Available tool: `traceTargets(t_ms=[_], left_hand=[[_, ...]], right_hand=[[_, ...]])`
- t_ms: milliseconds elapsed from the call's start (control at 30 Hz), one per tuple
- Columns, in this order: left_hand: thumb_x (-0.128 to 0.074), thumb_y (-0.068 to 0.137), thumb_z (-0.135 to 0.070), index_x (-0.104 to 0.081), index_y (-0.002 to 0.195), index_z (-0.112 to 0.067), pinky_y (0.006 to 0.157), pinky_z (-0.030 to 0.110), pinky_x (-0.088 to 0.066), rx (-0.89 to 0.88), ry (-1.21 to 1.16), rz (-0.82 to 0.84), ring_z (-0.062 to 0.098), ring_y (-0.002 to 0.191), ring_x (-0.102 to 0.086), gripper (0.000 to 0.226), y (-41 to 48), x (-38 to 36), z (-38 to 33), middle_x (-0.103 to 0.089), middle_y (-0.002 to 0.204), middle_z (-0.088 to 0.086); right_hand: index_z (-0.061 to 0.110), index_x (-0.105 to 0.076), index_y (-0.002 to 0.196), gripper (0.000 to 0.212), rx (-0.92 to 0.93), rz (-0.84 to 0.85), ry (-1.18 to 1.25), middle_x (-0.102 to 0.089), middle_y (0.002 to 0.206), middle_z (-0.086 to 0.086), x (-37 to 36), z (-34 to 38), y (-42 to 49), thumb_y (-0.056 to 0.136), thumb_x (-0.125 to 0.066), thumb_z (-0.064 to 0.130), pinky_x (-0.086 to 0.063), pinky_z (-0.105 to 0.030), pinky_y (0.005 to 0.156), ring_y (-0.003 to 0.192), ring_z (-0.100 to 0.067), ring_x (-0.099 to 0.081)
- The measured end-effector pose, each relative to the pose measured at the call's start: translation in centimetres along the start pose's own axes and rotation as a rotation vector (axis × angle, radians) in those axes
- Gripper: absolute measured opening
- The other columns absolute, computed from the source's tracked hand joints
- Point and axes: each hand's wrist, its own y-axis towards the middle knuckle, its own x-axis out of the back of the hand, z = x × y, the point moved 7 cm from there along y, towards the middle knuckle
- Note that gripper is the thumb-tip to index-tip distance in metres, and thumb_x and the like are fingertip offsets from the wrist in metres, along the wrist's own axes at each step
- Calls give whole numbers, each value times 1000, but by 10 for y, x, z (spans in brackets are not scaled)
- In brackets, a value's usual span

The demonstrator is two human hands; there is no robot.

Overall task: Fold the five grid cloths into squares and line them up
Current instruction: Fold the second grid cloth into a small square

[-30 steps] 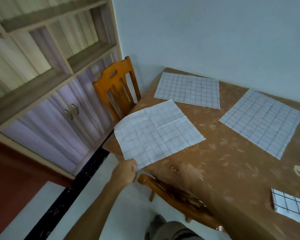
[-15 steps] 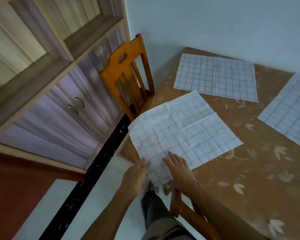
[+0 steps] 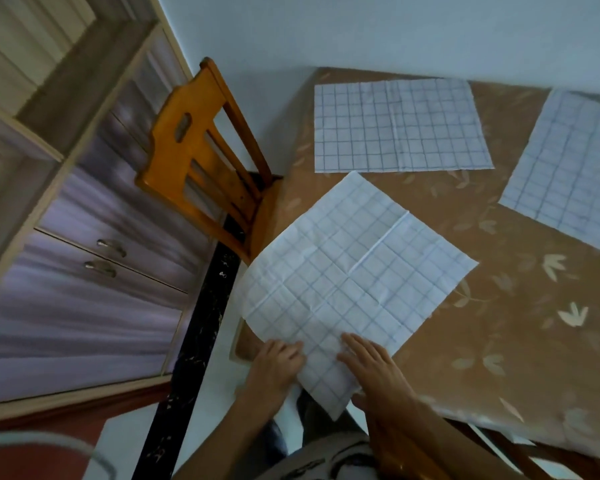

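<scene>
A creased white grid cloth [image 3: 354,282] lies open and turned like a diamond on the near left corner of the brown leaf-patterned table [image 3: 499,327]. Its near corner hangs over the table edge. My left hand [image 3: 274,368] holds the cloth's near left edge with curled fingers. My right hand [image 3: 374,368] rests on the cloth's near right part with straight fingers. A second grid cloth [image 3: 399,126] lies flat by the wall. A third grid cloth [image 3: 568,168] lies flat at the right and is cut off by the frame.
An orange wooden chair [image 3: 205,157] stands at the table's left end. Behind it is a cabinet [image 3: 84,254] with handled doors and shelves. A light wall borders the table's far side. Another chair's wood [image 3: 499,441] shows under the near edge.
The view has closed in on the nearest cloth. My right hand came in from the blur and settled on the cloth; my left hand shifted from the corner to the near left edge.
</scene>
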Motion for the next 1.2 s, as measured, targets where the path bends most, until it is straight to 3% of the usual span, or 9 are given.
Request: traceTargets(t_ms=[200,333,400,467,633,800,933,1067,1200], left_hand=[[-70,82,-33,-69,99,-26,90,31,-52,-111,-165,-112,9,100,-61,18,-1,20,16,-70,108,-10],[-61,86,-37,-47,142,-23,116,33,-32,-40,-216,-38,13,137,-40,60,8,33,31,-47,147,-5],[-62,87,-35,-36,150,-23,117,31,-24,21,-237,-7,14,142,-33,69,14,38,44,-39,152,-5],[-68,87,-26,-41,147,-21,115,32,-32,75,-227,-28,17,138,-40,67,23,48,62,-47,147,-2],[-78,74,-3,-69,119,-21,92,27,-49,189,-329,-33,16,108,-63,50,54,77,96,-69,115,-3],[-70,89,-28,-73,102,-26,78,25,-53,256,-475,90,8,93,-67,13,78,94,95,-72,96,-12],[-72,81,-48,-71,118,-18,98,39,-53,273,-703,62,13,110,-66,47,94,108,92,-72,115,-8],[-81,77,-49,-72,115,-24,95,37,-54,334,-919,59,14,106,-69,47,99,110,87,-74,112,-6],[-83,76,-31,-72,110,-23,78,20,-55,303,-994,112,9,97,-72,36,98,108,75,-77,103,-9]], right_hand=[[26,-69,105,22,-93,-155,208,-56,142,-1,25,-8,-4,89,-61,40,-49,-39,104,130,-17,-53],[17,-71,96,18,-293,-259,424,-70,104,2,48,-21,-5,99,-56,27,-54,-32,85,95,-11,-64],[24,-65,89,14,-390,-344,582,-66,85,9,58,-29,-15,100,-56,25,-50,-26,73,78,-6,-62],[31,-59,86,16,-483,-407,702,-65,74,10,60,-38,-29,101,-54,26,-46,-20,66,71,-4,-62],[21,-54,75,26,-630,-605,916,-55,60,8,65,-53,-67,101,-53,24,-39,-18,53,54,-4,-49],[15,-60,78,24,-757,-755,965,-59,63,-2,70,-74,-87,101,-54,17,-39,-15,49,53,-5,-52],[9,-65,88,23,-848,-867,1029,-62,69,-12,79,-89,-96,102,-52,22,-39,-15,48,51,-3,-50],[5,-63,88,25,-897,-929,1110,-63,68,-8,78,-101,-101,102,-53,24,-42,-19,47,54,-5,-56],[10,-63,88,26,-952,-950,1112,-69,76,-14,76,-113,-106,102,-52,29,-46,-33,55,64,-21,-61]])
